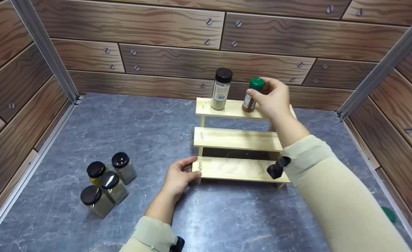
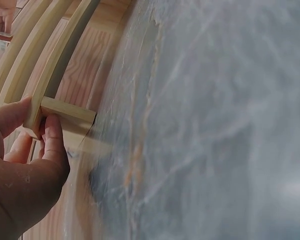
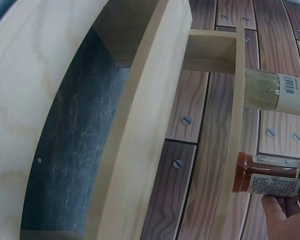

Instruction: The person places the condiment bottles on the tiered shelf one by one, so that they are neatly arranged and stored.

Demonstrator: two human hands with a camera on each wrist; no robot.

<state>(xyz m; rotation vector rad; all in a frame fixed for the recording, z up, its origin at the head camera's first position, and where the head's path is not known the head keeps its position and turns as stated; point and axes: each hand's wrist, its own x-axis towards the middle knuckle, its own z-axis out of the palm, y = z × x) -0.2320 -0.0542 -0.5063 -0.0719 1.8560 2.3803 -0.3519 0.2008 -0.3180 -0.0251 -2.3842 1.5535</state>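
Note:
My right hand (image 1: 276,99) pinches a small spice jar (image 1: 250,103) by its green cap. The jar stands almost upright on the top step of a three-step wooden spice rack (image 1: 235,139); the right wrist view shows reddish-brown contents and a white label on this jar (image 3: 270,177). Left of it, on the same step, is a taller black-capped spice jar (image 1: 220,92) with a pale label. Down at the lowest step, my left hand (image 1: 176,177) grips the rack's left end. In the left wrist view, the thumb is above the board (image 2: 35,112) and the fingers below.
Several black-capped jars (image 1: 109,187) stand grouped on the grey marbled table (image 1: 150,122), left of the rack. A green round object (image 1: 388,214) shows at the far right, partly behind the right sleeve. Wood-patterned panels (image 1: 171,59) wall the back and sides.

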